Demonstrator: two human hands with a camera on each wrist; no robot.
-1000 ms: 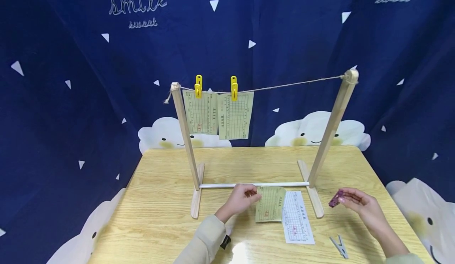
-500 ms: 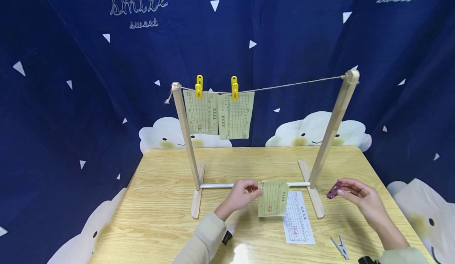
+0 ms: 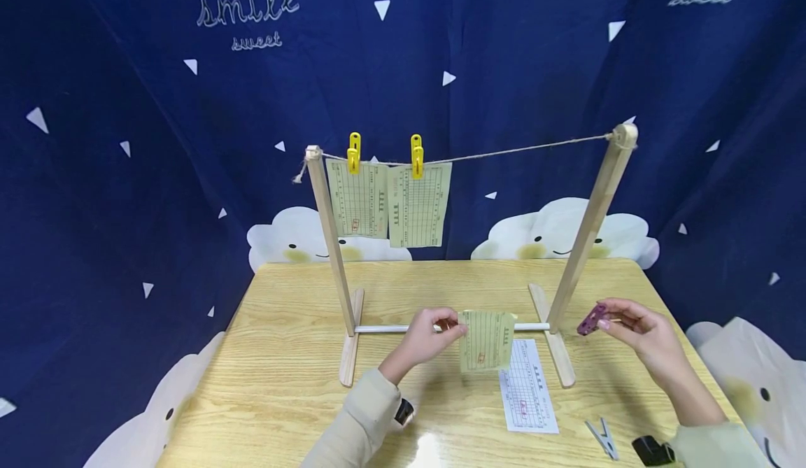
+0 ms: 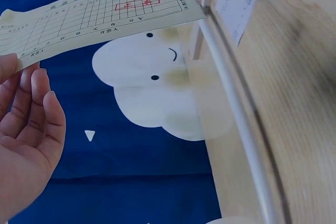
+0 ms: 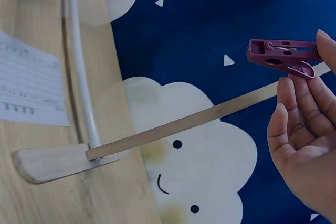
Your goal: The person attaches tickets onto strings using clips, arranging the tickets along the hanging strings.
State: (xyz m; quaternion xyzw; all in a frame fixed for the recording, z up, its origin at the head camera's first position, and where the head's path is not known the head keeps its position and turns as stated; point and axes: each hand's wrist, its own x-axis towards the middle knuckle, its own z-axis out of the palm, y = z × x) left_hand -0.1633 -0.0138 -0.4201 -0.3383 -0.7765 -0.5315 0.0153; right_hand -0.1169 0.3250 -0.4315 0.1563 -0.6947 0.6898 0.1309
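A yellowish printed receipt slip (image 3: 487, 342) hangs from my left hand (image 3: 428, 336), pinched at its upper left corner between thumb and fingers. Its red stamp shows in the left wrist view, where the slip (image 4: 105, 17) is raised off the table. To the right, my right hand (image 3: 642, 331) holds a purple clothespin (image 3: 592, 320) by its handle end. In the right wrist view the clothespin (image 5: 283, 56) points away from the fingers, its jaws together. A white printed slip (image 3: 529, 387) lies on the table, partly overlapped by the yellowish one in the head view.
A wooden stand with a right post (image 3: 592, 227) and left post (image 3: 330, 244) carries a sagging string (image 3: 516, 152). Two yellow clothespins (image 3: 417, 157) fix two yellowish slips (image 3: 418, 206) to it. A white bar (image 3: 384, 329) joins the feet. A grey clothespin (image 3: 603, 438) lies front right.
My left hand has lifted the yellowish slip up off the table, slightly to the right. My right hand has risen with the purple clothespin.
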